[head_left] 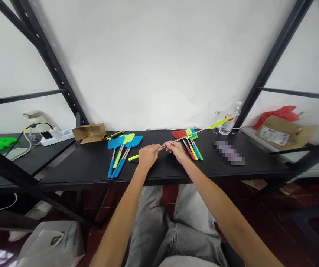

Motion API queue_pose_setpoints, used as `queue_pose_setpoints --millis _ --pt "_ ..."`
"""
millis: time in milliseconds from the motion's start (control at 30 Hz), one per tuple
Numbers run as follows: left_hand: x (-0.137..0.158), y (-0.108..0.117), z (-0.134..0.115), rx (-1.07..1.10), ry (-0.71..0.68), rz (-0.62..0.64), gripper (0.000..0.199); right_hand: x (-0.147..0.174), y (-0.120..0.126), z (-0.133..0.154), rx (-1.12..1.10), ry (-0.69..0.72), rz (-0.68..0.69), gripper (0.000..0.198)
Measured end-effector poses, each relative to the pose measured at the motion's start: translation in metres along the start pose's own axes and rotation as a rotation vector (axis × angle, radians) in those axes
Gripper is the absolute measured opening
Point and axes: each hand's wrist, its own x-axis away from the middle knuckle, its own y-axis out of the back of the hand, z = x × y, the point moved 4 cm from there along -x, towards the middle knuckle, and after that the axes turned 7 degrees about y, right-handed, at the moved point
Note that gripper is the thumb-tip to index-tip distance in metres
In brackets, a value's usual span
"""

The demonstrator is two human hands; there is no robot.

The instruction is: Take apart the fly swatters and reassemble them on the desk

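A yellow-green fly swatter (220,123) with a thin metal rod is held level above the black table, its head up to the right and its handle toward the left. My left hand (148,155) is closed around the rod near the handle. Just beside it, my right hand (176,150) pinches the same rod with its fingers. Left of my hands lies a group of fly swatters (114,154), blue and yellow-green, heads away from me. Behind my right hand rests a second group of fly swatters (197,150) with red, yellow, blue and green handles.
On the black table (75,170) stand an open cardboard box (89,133) and a clear water bottle (227,128). A pixelated item (228,152) lies at right. Black frame posts (270,48) rise at both sides. A power strip (57,138) sits left, a labelled carton (279,133) right.
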Motion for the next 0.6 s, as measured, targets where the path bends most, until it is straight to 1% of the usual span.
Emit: queue_pose_setpoints --millis 133,333,433,600 --pt "0.0002 0.0031 0.0080 -0.027 0.024 -0.006 0.040 -0.0002 0.0063 -0.0011 -0.078 -0.044 -0.116 0.041" --pt "0.0019 0.0055 0.0089 -0.038 0.017 -0.022 0.038 0.0008 0.0083 -0.0003 -0.100 -0.045 -0.173 0.042" --pt "0.0026 0.0071 0.0092 -0.019 0.021 -0.049 0.035 0.0011 0.0083 -0.0002 -0.091 -0.043 -0.176 0.044" --pt "0.0032 0.0079 0.0089 -0.008 0.004 -0.077 0.030 0.0012 0.0051 -0.0003 -0.068 -0.055 -0.118 0.046"
